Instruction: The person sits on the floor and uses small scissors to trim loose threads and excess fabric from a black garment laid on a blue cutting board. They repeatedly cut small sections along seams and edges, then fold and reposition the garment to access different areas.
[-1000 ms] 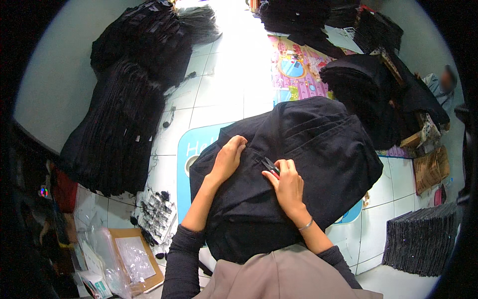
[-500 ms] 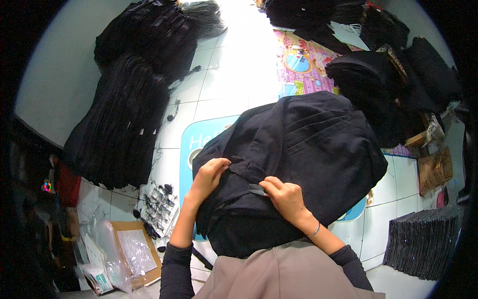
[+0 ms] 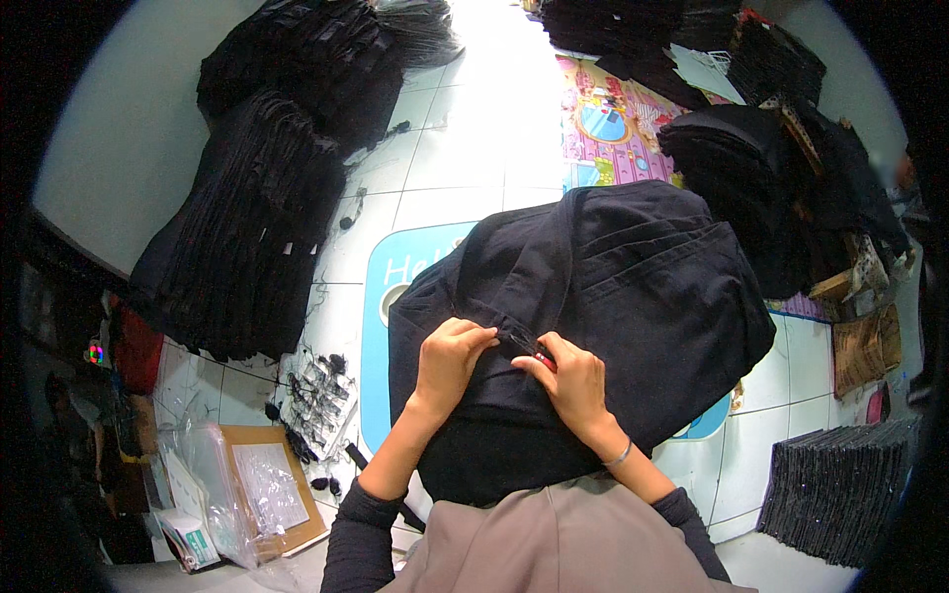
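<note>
A large black garment lies spread over a low light-blue table in front of me. It looks like dark trousers or a similar piece, with seams and folds across it. My left hand is closed in a pinch on the fabric near the middle of the garment. Beside it, my right hand is closed around a small tool with a red part, which looks like thread snips. Its blades are mostly hidden by the fingers. Between the two hands, fine threads show at the pinched edge.
Tall heaps of black garments stand at the left, with more black cloth at the right. A neat dark stack sits low right. Black thread clumps litter the tiles near a cardboard piece. A colourful mat lies beyond.
My left hand has moved right along the fabric, closer to my right hand. My right hand has turned upward, and the tool now shows red instead of its dark end.
</note>
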Tool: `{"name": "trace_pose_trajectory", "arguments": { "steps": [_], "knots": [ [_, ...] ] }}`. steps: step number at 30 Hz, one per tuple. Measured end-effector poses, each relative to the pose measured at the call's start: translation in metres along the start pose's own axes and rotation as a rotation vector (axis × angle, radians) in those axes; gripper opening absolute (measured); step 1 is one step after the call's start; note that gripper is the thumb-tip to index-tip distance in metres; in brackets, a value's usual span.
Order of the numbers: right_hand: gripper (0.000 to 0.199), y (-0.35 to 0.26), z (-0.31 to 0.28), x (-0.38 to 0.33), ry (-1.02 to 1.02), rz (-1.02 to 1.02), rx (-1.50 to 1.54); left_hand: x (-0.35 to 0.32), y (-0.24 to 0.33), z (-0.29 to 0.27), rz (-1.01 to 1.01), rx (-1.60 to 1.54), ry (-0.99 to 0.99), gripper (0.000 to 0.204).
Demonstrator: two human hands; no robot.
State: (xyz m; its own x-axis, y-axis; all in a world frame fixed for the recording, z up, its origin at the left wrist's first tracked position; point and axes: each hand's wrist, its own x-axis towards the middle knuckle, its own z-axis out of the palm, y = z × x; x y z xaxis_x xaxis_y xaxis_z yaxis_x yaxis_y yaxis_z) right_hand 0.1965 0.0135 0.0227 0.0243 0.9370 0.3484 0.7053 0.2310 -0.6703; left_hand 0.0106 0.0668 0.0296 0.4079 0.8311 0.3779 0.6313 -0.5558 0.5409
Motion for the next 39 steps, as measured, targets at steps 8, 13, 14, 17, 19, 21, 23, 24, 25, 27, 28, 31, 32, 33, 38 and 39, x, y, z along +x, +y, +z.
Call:
{"name": "trace_pose_trajectory", "arguments": {
  "steps": [8, 13, 14, 17, 19, 21, 23, 24, 25, 27, 28, 31, 32, 33, 38, 39],
  "knots": [
    [0.038, 0.002, 0.004, 0.004, -0.020, -0.104, -0.150, -0.004, -0.011, -0.004, -0.078, -0.297, 0.040, 0.007],
    [0.036, 0.005, 0.011, 0.009, 0.015, -0.258, -0.254, -0.006, -0.012, -0.007, -0.079, -0.319, 0.101, 0.008],
    [0.035, 0.005, 0.013, 0.011, 0.012, -0.280, -0.281, -0.007, -0.012, -0.007, -0.077, -0.321, 0.104, 0.008],
    [0.036, 0.006, 0.017, 0.014, 0.011, -0.309, -0.326, -0.009, -0.014, -0.006, -0.081, -0.319, 0.093, 0.008],
    [0.036, 0.006, 0.016, 0.014, 0.012, -0.335, -0.346, -0.011, -0.016, -0.005, -0.135, -0.333, 0.158, 0.008],
    [0.036, 0.006, 0.013, 0.013, 0.014, -0.335, -0.353, -0.013, -0.016, -0.004, -0.204, -0.363, 0.189, 0.008],
    [0.036, 0.005, 0.012, 0.012, 0.003, -0.302, -0.352, -0.014, -0.017, -0.003, -0.311, -0.407, 0.200, 0.007],
    [0.036, 0.004, 0.012, 0.013, 0.009, -0.317, -0.347, -0.014, -0.017, -0.002, -0.289, -0.426, 0.205, 0.007],
    [0.036, 0.002, 0.014, 0.015, 0.007, -0.326, -0.352, -0.014, -0.017, -0.002, -0.292, -0.442, 0.215, 0.007],
    [0.036, -0.001, 0.020, 0.019, 0.001, -0.337, -0.354, -0.014, -0.018, -0.003, -0.282, -0.457, 0.222, 0.007],
    [0.036, -0.002, 0.024, 0.022, -0.003, -0.340, -0.351, -0.015, -0.019, -0.004, -0.270, -0.458, 0.220, 0.007],
    [0.036, -0.004, 0.032, 0.027, -0.002, -0.341, -0.373, -0.017, -0.020, -0.001, -0.236, -0.461, 0.193, 0.007],
    [0.036, -0.003, 0.034, 0.028, -0.018, -0.332, -0.398, -0.018, -0.021, 0.001, -0.246, -0.466, 0.192, 0.007],
    [0.035, -0.003, 0.035, 0.029, -0.004, -0.336, -0.384, -0.018, -0.023, 0.002, -0.237, -0.466, 0.187, 0.007],
    [0.035, -0.001, 0.027, 0.024, -0.004, -0.247, -0.292, -0.030, -0.060, -0.028, -0.342, -0.558, 0.407, 0.008],
    [0.036, 0.000, 0.023, 0.022, -0.005, -0.192, -0.220, -0.037, -0.077, -0.047, -0.462, -0.580, 0.513, 0.010]
  ]
}}
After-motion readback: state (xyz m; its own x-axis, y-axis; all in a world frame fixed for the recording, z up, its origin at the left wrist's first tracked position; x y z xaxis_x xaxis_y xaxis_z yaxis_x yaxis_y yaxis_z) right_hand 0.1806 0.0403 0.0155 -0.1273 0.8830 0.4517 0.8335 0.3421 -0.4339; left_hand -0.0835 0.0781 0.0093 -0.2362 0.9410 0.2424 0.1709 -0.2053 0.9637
